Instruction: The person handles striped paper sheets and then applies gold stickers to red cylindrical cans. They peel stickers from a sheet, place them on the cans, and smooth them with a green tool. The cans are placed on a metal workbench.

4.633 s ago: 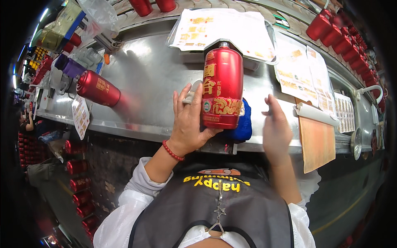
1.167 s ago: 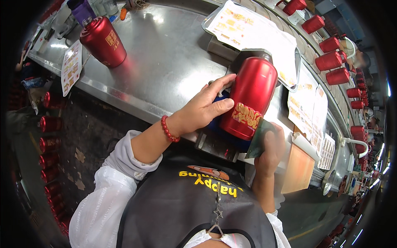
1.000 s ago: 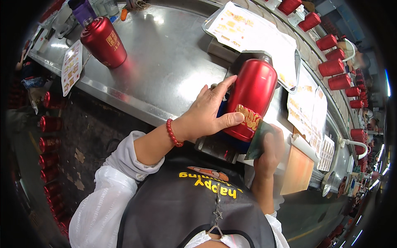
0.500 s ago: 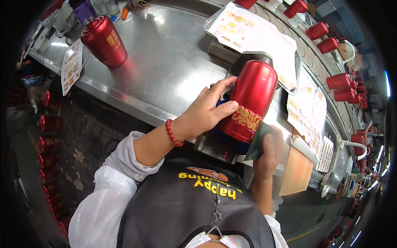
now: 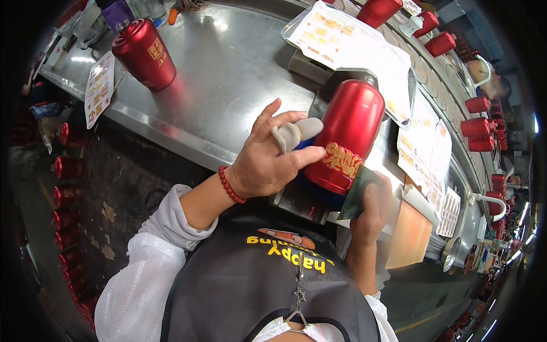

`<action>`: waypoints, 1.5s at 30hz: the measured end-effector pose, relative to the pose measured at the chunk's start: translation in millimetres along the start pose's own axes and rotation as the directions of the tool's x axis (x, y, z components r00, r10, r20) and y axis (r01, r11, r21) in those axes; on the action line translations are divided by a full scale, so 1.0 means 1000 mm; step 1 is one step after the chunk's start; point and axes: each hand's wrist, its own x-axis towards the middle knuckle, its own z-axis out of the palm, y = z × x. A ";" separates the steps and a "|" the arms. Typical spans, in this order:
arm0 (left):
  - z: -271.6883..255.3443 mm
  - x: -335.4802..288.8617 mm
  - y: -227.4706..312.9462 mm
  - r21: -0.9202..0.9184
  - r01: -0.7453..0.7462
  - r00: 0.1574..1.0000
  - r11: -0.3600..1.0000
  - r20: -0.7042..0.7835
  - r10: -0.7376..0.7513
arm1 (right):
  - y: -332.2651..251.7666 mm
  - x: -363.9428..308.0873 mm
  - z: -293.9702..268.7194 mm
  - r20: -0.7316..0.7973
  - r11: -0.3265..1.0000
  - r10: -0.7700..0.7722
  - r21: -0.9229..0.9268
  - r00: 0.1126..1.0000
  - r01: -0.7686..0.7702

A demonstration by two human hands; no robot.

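A red metallic bottle [image 5: 354, 117] lies tilted on a dark blue cradle at the bench's front edge. A gold ornate decal [image 5: 342, 158] sits near its lower end. My left hand [image 5: 265, 157] is beside it with fingers spread. Its thumb tip is at the decal's left edge. A pale grey cloth finger cover [image 5: 297, 134] is on one of its fingers. My right hand [image 5: 371, 206], a little blurred, grips a dark green translucent sheet [image 5: 353, 196] against the bottle's lower right side. Part of the cradle is hidden beneath the bottle.
Another red bottle [image 5: 145, 55] stands on the metal bench [image 5: 211, 85] at the left. A tray [image 5: 342, 40] with printed decal sheets is behind the cradle. More decal sheets [image 5: 424, 148] lie to the right. Several red bottles stand along the conveyor [image 5: 441, 94] beyond.
My left hand has drawn back and lifted its fingers off the bottle, bringing the grey finger cover into view. My right hand stays nearly still. Red bottles on the conveyor have shifted.
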 end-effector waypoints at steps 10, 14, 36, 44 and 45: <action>0.003 -0.005 0.000 0.131 -0.069 0.997 0.989 -0.023 0.072 | 0.001 -0.001 0.000 -0.003 1.000 0.004 0.007 1.000 -0.004; 0.004 -0.007 -0.002 0.167 -0.063 0.997 0.984 -0.035 0.069 | 0.001 -0.001 0.000 -0.014 1.000 0.005 -0.005 1.000 -0.005; -0.001 -0.005 -0.002 0.175 -0.096 0.995 0.980 -0.019 0.101 | 0.001 -0.001 0.000 -0.015 1.000 0.018 0.014 1.000 -0.017; -0.001 -0.010 -0.004 0.160 -0.082 0.996 0.984 -0.012 0.085 | 0.001 -0.001 -0.001 -0.006 0.999 0.024 0.020 1.000 -0.024; 0.000 -0.010 -0.003 0.173 -0.087 0.996 0.981 -0.013 0.090 | 0.001 -0.001 -0.001 -0.003 0.999 0.024 0.027 1.000 -0.024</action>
